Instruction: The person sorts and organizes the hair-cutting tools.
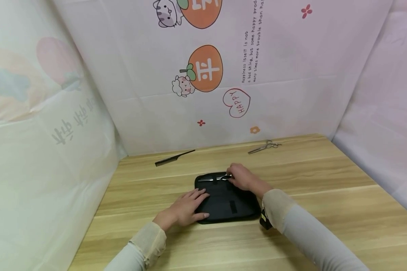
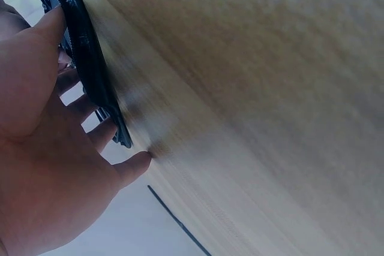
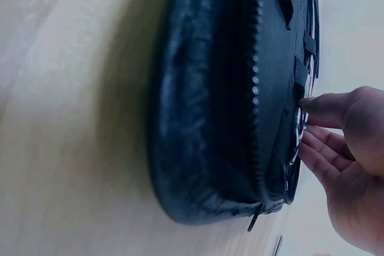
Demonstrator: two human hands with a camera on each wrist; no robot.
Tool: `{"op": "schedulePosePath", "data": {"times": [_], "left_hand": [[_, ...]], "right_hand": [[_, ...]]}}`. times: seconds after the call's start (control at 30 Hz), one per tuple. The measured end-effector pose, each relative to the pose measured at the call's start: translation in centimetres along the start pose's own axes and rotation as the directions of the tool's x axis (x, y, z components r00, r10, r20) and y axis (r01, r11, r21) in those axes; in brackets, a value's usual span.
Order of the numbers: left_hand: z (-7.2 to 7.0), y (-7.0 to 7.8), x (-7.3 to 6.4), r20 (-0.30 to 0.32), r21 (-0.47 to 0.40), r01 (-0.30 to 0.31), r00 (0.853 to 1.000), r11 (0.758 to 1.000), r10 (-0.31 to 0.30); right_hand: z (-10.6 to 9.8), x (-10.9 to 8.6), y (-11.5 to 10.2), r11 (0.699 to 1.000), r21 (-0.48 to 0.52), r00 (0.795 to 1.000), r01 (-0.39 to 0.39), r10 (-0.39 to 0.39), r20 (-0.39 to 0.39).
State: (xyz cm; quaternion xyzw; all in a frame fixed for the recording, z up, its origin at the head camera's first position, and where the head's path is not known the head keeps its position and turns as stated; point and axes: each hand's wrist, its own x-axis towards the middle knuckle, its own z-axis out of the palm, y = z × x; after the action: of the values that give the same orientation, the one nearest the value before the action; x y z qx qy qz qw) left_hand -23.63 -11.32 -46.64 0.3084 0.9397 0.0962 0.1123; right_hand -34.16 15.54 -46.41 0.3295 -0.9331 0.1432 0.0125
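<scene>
A black zippered case (image 1: pixel 218 205) lies on the wooden table. Along its far side is a pair of silver scissors (image 1: pixel 205 180), with a black loop across the middle. My right hand (image 1: pixel 241 177) pinches the scissors by their handle end; in the right wrist view, thumb and fingers meet at the finger rings (image 3: pixel 299 125). My left hand (image 1: pixel 187 208) rests on the case's left edge, fingers extended over it. In the left wrist view, that hand (image 2: pixel 57 142) has its thumb against the case's rim (image 2: pixel 90 58).
A black tail comb (image 1: pixel 167 160) lies at the table's back left. Another pair of scissors (image 1: pixel 262 147) is at the back right. A short black strap (image 1: pixel 233 206) sits on the case's near part. Printed white sheeting (image 1: pixel 149 120) hangs behind the table and at both sides.
</scene>
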Motion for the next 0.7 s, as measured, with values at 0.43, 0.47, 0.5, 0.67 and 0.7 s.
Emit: {"op": "schedulePosePath", "data": {"times": [0.43,0.47,0.5,0.67,0.7], "left_hand": [[0.3,-0.2,0.0,-0.006,-0.007,-0.009,1.000,1.000,0.009],[0.2,-0.1,0.0,-0.005,-0.009,-0.011,1.000,1.000,0.011],[0.0,0.0,-0.1,-0.004,-0.011,-0.011,1.000,1.000,0.011],[-0.4,0.4,-0.3,0.003,-0.011,0.001,1.000,1.000,-0.001],[-0.4,0.4,-0.3,0.004,-0.010,0.003,1.000,1.000,-0.003]], "right_hand": [[-0.1,-0.1,-0.1,1.000,0.010,1.000,-0.005,0.005,0.005],[-0.1,-0.1,-0.1,1.000,0.008,1.000,-0.004,0.004,0.006],[-0.1,-0.1,-0.1,1.000,0.006,1.000,-0.002,0.002,0.007],[-0.1,-0.1,-0.1,1.000,0.003,1.000,0.001,-0.001,0.011],[-0.1,-0.2,-0.1,1.000,0.000,1.000,0.004,-0.004,0.010]]}}
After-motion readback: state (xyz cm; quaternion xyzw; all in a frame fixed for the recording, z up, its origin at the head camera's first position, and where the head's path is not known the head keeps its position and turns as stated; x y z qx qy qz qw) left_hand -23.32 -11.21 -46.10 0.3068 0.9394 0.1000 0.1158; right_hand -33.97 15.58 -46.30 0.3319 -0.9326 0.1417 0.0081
